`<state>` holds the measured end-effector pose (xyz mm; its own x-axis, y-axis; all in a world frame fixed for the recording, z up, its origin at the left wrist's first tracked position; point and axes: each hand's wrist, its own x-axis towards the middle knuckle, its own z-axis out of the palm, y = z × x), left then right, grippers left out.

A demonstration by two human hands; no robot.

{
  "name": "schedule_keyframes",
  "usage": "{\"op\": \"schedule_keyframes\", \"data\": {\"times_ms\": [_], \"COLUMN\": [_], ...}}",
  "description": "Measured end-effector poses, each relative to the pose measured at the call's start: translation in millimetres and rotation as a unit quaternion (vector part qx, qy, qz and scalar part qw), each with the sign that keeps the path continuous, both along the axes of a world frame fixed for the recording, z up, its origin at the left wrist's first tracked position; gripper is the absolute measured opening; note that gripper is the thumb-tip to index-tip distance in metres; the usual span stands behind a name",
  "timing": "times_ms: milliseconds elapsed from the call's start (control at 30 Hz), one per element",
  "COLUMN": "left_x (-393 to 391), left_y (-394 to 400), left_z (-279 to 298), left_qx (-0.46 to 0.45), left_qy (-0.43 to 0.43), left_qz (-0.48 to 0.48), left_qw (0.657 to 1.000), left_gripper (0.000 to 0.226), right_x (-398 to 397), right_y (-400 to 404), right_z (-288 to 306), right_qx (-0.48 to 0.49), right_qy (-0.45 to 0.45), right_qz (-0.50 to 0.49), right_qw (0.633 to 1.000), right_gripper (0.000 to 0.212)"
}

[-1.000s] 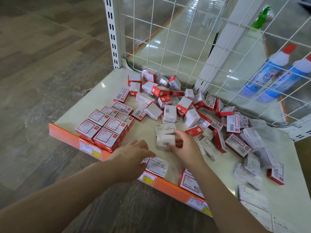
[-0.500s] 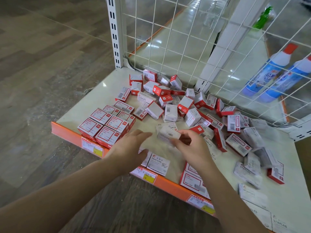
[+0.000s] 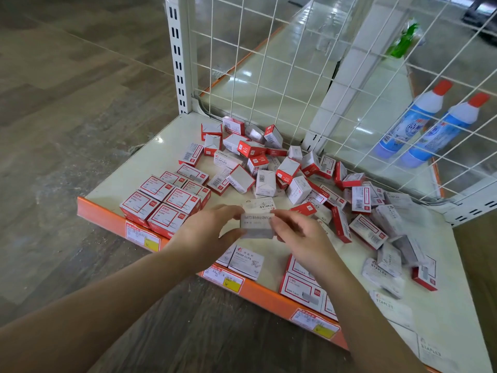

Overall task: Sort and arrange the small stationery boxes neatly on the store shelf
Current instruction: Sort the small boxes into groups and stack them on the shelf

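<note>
Both hands' fingers pinch a white paper-clip box, print upside down.

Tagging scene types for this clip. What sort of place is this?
Most likely a retail store aisle. A low shelf has an orange edge strip with price labels, a wire-grid back panel, loose stationery boxes, and cleaner bottles behind the grid.

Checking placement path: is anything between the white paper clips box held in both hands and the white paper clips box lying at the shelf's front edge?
Nothing visible. The held box hangs just above bare shelf, with the lying box directly below.
</note>
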<state>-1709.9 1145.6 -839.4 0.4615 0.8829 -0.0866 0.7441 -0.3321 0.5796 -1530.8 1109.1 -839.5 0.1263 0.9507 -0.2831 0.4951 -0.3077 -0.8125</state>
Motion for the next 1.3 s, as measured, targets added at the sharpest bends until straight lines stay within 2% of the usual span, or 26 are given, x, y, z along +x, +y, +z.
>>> {"op": "schedule_keyframes", "data": {"times_ms": [133, 333, 533, 767, 967, 1200, 1300], "left_x": [4.5, 8.6, 7.0, 5.7, 5.1, 3.2, -1.0], "left_y": [2.1, 4.7, 6.4, 5.9, 6.4, 9.1, 8.8], "left_z": [-1.4, -5.6, -3.4, -4.7, -9.2, -16.3, -17.0], "left_qx": [-0.119, -0.191, -0.246, -0.226, -0.204, -0.165, -0.122], "left_qy": [-0.066, -0.143, -0.193, -0.203, -0.186, -0.129, -0.051], "left_qz": [0.032, 0.093, 0.146, 0.135, 0.119, 0.090, 0.105], "left_qw": [0.990, 0.967, 0.939, 0.943, 0.954, 0.974, 0.986], "left_gripper": [0.033, 0.028, 0.036, 0.035, 0.035, 0.037, 0.040], "right_x": [-0.8, -3.4, -8.7, -10.6, -11.0, -11.7, -12.3], "right_y": [-2.2, -4.5, -2.2, -1.2, -0.2, 0.3, 1.0], "right_z": [1.0, 3.1, 1.7, -0.2, -5.0, -9.1, -9.7], "right_qx": [0.008, 0.011, -0.006, -0.020, -0.018, -0.014, -0.012], "right_qy": [0.016, 0.031, 0.012, 0.003, -0.013, -0.012, -0.022], "right_qz": [0.023, 0.037, 0.018, -0.001, 0.000, 0.009, 0.015], "right_qw": [1.000, 0.999, 1.000, 1.000, 1.000, 1.000, 1.000], "right_gripper": [0.033, 0.039, 0.042, 0.050, 0.044, 0.041, 0.037]}}
